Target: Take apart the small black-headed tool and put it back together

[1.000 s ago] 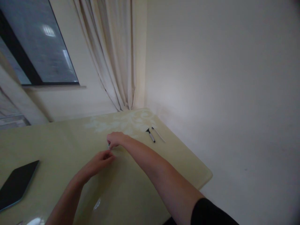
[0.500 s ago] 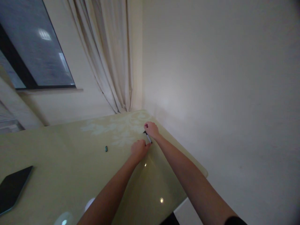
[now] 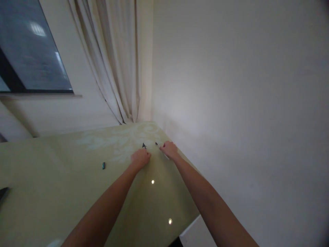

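Over the far right part of the pale green table (image 3: 77, 185), my left hand (image 3: 141, 157) is closed, with a small dark object (image 3: 144, 145) showing just beyond its fingers. How much of that object lies inside the hand is hidden. To its right, my right hand (image 3: 169, 149) grips a slim white pen-like item (image 3: 158, 145) with a dark tip that points away and to the left. A gap separates the two hands.
A small dark green block (image 3: 104, 165) lies on the table left of my hands. The corner of a dark flat object (image 3: 3, 192) shows at the left edge. Behind the table are a beige curtain (image 3: 115, 61), a window (image 3: 36, 44) and a plain wall (image 3: 231, 85).
My hands have moved apart, the left one leftward with the dark object near it. The white pen-like item is now with my right hand. The view has turned slightly right.
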The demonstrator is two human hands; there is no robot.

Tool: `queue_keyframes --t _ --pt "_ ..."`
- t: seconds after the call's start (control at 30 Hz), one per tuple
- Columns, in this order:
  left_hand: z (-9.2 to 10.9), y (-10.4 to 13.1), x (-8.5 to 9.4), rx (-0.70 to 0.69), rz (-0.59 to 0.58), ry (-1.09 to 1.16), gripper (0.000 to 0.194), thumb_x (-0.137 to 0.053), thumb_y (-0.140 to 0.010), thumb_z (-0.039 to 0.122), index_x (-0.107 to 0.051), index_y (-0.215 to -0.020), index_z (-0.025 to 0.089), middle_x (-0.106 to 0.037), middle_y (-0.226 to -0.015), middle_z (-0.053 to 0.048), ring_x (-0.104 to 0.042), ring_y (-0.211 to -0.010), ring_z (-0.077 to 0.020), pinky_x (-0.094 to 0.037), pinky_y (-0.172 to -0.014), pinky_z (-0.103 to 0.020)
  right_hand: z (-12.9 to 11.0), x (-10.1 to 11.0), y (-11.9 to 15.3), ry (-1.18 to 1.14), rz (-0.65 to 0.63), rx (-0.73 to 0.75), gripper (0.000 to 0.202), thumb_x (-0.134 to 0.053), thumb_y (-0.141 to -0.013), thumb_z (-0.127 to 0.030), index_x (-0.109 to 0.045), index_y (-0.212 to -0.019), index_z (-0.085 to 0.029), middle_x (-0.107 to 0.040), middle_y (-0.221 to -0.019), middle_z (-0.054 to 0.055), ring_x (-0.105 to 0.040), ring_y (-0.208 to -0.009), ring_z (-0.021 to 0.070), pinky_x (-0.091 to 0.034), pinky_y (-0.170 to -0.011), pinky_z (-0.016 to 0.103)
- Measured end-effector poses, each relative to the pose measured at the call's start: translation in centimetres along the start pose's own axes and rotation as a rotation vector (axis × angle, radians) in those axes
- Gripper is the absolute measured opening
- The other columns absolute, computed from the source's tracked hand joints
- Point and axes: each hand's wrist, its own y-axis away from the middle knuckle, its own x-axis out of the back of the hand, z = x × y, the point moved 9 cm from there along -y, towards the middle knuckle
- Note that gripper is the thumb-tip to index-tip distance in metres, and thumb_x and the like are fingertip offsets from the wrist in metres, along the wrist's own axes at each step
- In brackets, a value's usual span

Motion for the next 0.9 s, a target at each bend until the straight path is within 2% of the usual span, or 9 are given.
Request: queue_keyframes --t 0.1,0.2,0.3,0.37,0.43,0.53,0.7,0.8,0.9 --pt "-5.1 0.9 5.1 0.179 0.011 -0.241 0.034 -0.061 -0.082 0.04 -0.077 -0.084 0.011 -0.075 -0.101 -0.031 -0.072 -0.102 -0.0489 -0.052 -0.082 -0.055 -0.4 -0.8 -0.2 -0.007 -0.029 0.001 0.028 -0.069 -0.089 -0.036 -0.078 -0.106 -0.017 -0.078 -0.111 0.018 -0.075 -0.103 0.032 -0.056 -0.079 0.035" --pt "-9.7 3.0 10.0 0.279 -0.012 -0.386 0.04 -0.057 -0.084 0.042 -0.08 -0.091 0.01 -0.075 -0.104 -0.032 -0.071 -0.103 -0.0505 -0.053 -0.083 -0.056 -0.6 -1.1 -0.5 -0.012 -0.047 -0.005 0.027 -0.069 -0.089 -0.032 -0.078 -0.109 -0.016 -0.077 -0.114 0.019 -0.074 -0.106 0.0336 -0.056 -0.081 0.036" --pt "-13.7 5.6 13.6 0.345 -0.021 -0.465 0.048 -0.052 -0.086 0.048 -0.08 -0.095 0.011 -0.075 -0.106 -0.031 -0.071 -0.104 -0.051 -0.053 -0.083 -0.056 -0.8 -1.1 -0.7 -0.015 -0.052 -0.003 0.029 -0.069 -0.09 -0.032 -0.076 -0.113 -0.015 -0.075 -0.117 0.021 -0.072 -0.11 0.0351 -0.057 -0.083 0.037" --pt "-15.7 7.2 15.0 0.37 -0.025 -0.489 0.052 -0.049 -0.087 0.054 -0.081 -0.095 0.014 -0.076 -0.104 -0.028 -0.072 -0.101 -0.049 -0.054 -0.082 -0.054 -0.9 -1.0 -0.8 -0.016 -0.054 -0.002 0.031 -0.069 -0.091 -0.032 -0.075 -0.116 -0.015 -0.075 -0.118 0.021 -0.072 -0.112 0.0356 -0.057 -0.085 0.038" --pt "-17.2 8.5 15.8 0.382 -0.016 -0.512 0.053 -0.046 -0.088 0.056 -0.081 -0.094 0.017 -0.077 -0.102 -0.025 -0.072 -0.1 -0.0473 -0.054 -0.081 -0.053 -0.8 -1.0 -0.8 -0.015 -0.056 -0.007 0.032 -0.067 -0.092 -0.031 -0.074 -0.118 -0.014 -0.074 -0.119 0.022 -0.072 -0.112 0.0355 -0.056 -0.087 0.039" --pt "-18.6 9.7 16.0 0.41 -0.034 -0.534 0.05 -0.044 -0.088 0.055 -0.078 -0.093 0.019 -0.077 -0.104 -0.024 -0.072 -0.101 -0.0457 -0.055 -0.081 -0.051 -0.6 -0.8 -0.7 -0.013 -0.056 -0.022 0.032 -0.064 -0.093 -0.027 -0.073 -0.121 -0.013 -0.073 -0.12 0.023 -0.071 -0.113 0.0352 -0.056 -0.087 0.039" --pt "-18.2 10.3 15.2 0.417 -0.061 -0.518 0.045 -0.045 -0.087 0.056 -0.074 -0.087 0.021 -0.077 -0.103 -0.02 -0.073 -0.101 -0.0428 -0.056 -0.08 -0.047 -1.0 -0.5 -0.4 -0.013 -0.052 -0.029 0.032 -0.061 -0.093 -0.022 -0.073 -0.12 -0.011 -0.073 -0.12 0.024 -0.071 -0.111 0.035 -0.056 -0.086 0.038" --pt "-17.5 10.3 15.0 0.413 -0.062 -0.484 0.05 -0.041 -0.089 0.06 -0.072 -0.086 0.021 -0.077 -0.101 -0.02 -0.073 -0.101 -0.0412 -0.055 -0.081 -0.045 -3.2 -0.7 0.3 -0.019 -0.045 0.016 0.031 -0.061 -0.093 -0.022 -0.074 -0.118 -0.011 -0.073 -0.12 0.024 -0.072 -0.11 0.033 -0.055 -0.085 0.036" --pt "-17.2 10.5 15.0 0.436 -0.046 -0.459 0.052 -0.04 -0.089 0.064 -0.07 -0.087 0.021 -0.076 -0.101 -0.019 -0.072 -0.101 -0.0411 -0.054 -0.082 -0.046 -7.6 -1.5 1.6 -0.038 -0.044 0.108 0.027 -0.06 -0.095 -0.025 -0.076 -0.114 -0.013 -0.075 -0.116 0.022 -0.072 -0.109 0.0301 -0.054 -0.086 0.034"
